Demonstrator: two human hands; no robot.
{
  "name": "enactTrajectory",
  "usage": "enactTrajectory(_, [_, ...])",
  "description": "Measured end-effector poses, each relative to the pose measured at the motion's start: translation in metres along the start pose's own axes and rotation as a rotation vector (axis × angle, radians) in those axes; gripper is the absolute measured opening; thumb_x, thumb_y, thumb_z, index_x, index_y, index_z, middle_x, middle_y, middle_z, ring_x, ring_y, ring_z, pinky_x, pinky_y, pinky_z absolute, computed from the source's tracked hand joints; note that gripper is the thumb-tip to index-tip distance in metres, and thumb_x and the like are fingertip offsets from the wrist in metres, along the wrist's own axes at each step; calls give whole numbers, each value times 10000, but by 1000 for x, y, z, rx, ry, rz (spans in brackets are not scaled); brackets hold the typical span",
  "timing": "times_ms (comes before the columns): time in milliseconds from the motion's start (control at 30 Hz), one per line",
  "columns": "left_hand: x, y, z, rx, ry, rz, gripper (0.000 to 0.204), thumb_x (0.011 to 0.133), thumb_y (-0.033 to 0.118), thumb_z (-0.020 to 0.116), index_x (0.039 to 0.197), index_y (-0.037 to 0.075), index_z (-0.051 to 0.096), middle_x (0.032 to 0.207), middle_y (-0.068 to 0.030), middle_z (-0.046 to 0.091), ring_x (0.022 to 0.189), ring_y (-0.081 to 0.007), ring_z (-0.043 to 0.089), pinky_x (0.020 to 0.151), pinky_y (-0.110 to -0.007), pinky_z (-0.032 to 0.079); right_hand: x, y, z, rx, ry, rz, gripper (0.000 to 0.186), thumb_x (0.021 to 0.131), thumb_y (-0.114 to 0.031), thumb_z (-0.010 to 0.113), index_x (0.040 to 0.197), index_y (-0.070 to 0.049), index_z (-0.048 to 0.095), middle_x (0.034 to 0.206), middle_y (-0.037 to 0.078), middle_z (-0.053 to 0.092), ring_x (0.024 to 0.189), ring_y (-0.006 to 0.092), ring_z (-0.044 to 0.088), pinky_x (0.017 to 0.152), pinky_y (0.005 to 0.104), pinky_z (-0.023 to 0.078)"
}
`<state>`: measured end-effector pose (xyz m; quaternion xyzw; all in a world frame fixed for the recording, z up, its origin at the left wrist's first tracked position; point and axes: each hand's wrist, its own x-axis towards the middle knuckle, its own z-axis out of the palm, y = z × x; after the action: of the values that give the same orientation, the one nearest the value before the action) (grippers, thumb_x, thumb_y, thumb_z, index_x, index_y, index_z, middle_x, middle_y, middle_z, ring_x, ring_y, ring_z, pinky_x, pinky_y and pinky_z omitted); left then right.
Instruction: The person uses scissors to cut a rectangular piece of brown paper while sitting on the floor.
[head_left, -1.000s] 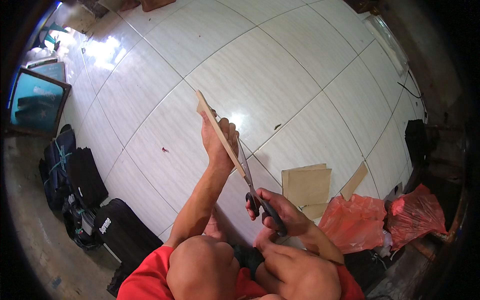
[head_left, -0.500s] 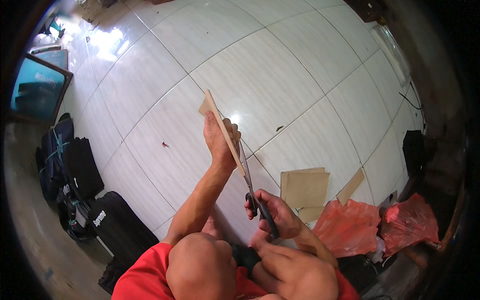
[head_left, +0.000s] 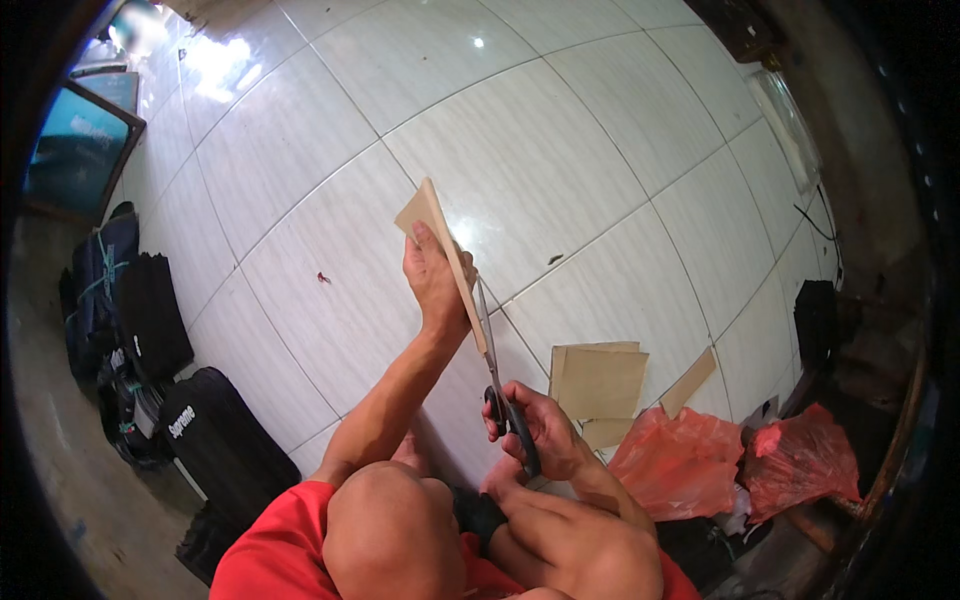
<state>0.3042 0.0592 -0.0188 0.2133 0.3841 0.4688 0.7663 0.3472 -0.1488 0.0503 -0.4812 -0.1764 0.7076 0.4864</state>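
Note:
My left hand (head_left: 436,281) grips a tan piece of cardboard (head_left: 418,207), thumb on its near face and fingers wrapped behind. It is held up on edge, so mostly a long narrow strip of it shows. In my right hand (head_left: 537,420) is a pair of scissors with black handles (head_left: 520,440). Their blades (head_left: 484,310) point away from me along the lower end of the cardboard. Whether the blades are cutting into it I cannot tell. Other cardboard pieces (head_left: 599,382) lie on the floor at the right, beyond my right hand.
A narrow cardboard strip (head_left: 689,382) lies next to red plastic bags (head_left: 680,462) at the right. Black fabric bundles (head_left: 228,440) line the left side, below a framed blue panel (head_left: 80,150). White tiles (head_left: 520,150) cover the floor, with small scraps on them.
The view has shifted slightly, so the floor things appear a little farther left. The cardboard has turned slightly, showing more of its face. Both hands keep their holds.

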Motion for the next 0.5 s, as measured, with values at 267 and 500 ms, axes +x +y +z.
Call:
enactTrajectory(267, [2,1,3,-67,9,-38,277,1069,407,457,996,141,428,540,19,376,393,-85,343,326,-234,261,-3,-5,6,60,12,55,549,831,-377,832,1157,-44,542,977,16,579,890,93,571,708,215,474])
enactTrajectory(500, [6,6,-1,-107,-17,-46,266,1076,400,437,1013,142,425,524,7,383,373,-98,349,311,-231,265,-4,3,7,-2,64,96,504,856,-376,809,1116,-27,555,891,37,603,779,86,587,578,200,492])
